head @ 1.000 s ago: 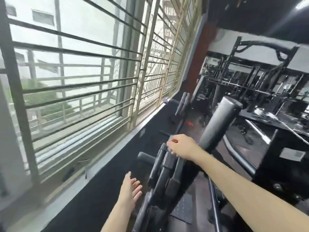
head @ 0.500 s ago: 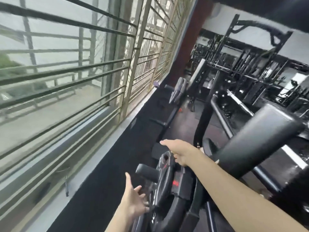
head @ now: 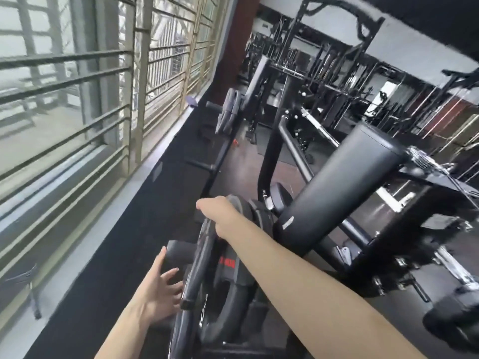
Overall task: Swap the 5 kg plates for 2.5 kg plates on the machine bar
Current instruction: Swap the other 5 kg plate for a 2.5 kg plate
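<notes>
The thin black rubber plate [head: 204, 257] stands edge-on before us, our right hand [head: 220, 211] gripping its far top rim, left hand [head: 158, 291] spread loose just left.

Your single head-worn wide-angle view, tilted forward and down along both forearms, close on the weight plates [head: 204, 257] at the machine bar [head: 178, 252], barred window [head: 77, 86] running along your left, gym racks [head: 337, 73] far ahead right, horizon skewed.
</notes>
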`<state>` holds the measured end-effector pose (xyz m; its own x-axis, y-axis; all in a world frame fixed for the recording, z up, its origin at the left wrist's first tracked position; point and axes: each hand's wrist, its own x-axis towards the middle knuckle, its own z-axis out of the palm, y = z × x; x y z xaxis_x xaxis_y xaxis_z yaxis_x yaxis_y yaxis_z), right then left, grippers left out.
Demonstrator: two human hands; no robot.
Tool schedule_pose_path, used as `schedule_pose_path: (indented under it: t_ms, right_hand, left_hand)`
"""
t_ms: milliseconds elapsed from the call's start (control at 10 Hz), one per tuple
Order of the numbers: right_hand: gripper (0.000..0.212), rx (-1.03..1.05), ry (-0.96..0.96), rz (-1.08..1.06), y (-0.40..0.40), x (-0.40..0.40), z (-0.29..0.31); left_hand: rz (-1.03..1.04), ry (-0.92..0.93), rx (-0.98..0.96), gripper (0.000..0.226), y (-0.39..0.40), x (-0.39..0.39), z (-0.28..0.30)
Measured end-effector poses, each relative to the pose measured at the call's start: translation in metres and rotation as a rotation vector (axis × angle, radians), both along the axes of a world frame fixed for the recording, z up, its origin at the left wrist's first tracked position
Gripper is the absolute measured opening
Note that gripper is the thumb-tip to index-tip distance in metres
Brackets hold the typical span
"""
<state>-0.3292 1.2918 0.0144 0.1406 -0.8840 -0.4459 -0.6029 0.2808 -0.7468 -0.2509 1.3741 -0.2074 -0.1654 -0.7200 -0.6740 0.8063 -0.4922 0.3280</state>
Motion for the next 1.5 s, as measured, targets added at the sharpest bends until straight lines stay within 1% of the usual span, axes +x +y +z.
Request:
schedule_pose_path:
  t_ms: [100, 200, 300, 400, 500, 600, 700, 800, 900, 1000, 1100, 1200, 1300, 1400, 1500]
  right_hand:
    - [0.038, 0.040, 0.097, -0.021, -0.003, 0.001, -0.016]
    - [0.027, -0.057, 0.328, 0.097, 0.002, 0.000, -0.021]
    - [0.042, -0.145, 0.380, 0.000, -0.002, -0.003, -0.029]
    - [0.042, -0.190, 0.400, -0.002, 0.003, -0.001, -0.028]
    - [0.043, -0.206, 0.361, -0.011, 0.006, -0.001, -0.032]
    - [0.037, -0.194, 0.318, -0.030, 0.011, 0.007, -0.032]
    - [0.035, -0.186, 0.226, -0.008, 0.016, 0.020, -0.033]
    - [0.021, -0.186, 0.218, 0.023, 0.025, 0.034, -0.037]
    - [0.020, -0.167, 0.164, 0.050, 0.033, 0.042, -0.041]
    - [0.016, -0.179, 0.088, 0.118, 0.041, 0.041, -0.031]
    - [0.054, -0.206, 0.021, 0.135, 0.045, 0.027, -0.011]
    - [0.042, -0.266, -0.046, 0.099, 0.051, -0.001, 0.008]
    - [0.021, -0.381, -0.092, 0.056, 0.060, -0.036, 0.022]
    - [0.028, -0.446, -0.119, 0.008, 0.074, -0.076, 0.034]
    - [0.033, -0.482, -0.139, -0.028, 0.097, -0.124, 0.044]
  left_hand:
    - [-0.014, -0.058, -0.054, 0.076, 0.001, 0.005, 0.005]
    - [-0.047, -0.085, -0.053, 0.080, 0.001, 0.011, 0.007]
    - [-0.036, -0.123, -0.038, 0.076, 0.001, 0.015, 0.013]
    - [-0.020, -0.157, -0.034, 0.074, 0.005, 0.016, 0.017]
    - [-0.001, -0.186, -0.025, 0.081, 0.007, 0.020, 0.023]
    - [-0.014, -0.259, -0.048, 0.060, 0.012, 0.022, 0.034]
    - [-0.041, -0.354, -0.100, 0.059, 0.016, 0.031, 0.045]
    - [0.076, -0.506, -0.062, 0.077, 0.028, 0.056, 0.049]
    - [0.233, -0.733, 0.022, 0.095, 0.043, 0.084, 0.046]
    - [0.335, -0.771, 0.047, 0.086, 0.055, 0.103, 0.063]
    - [0.413, -0.831, -0.029, 0.064, 0.061, 0.100, 0.095]
    - [0.490, -0.920, -0.107, 0.050, 0.061, 0.087, 0.128]
    - [0.524, -1.006, -0.164, 0.067, 0.062, 0.064, 0.152]
    - [0.519, -1.038, -0.237, 0.067, 0.071, 0.031, 0.173]
    - [0.525, -1.092, -0.283, 0.060, 0.089, -0.007, 0.196]
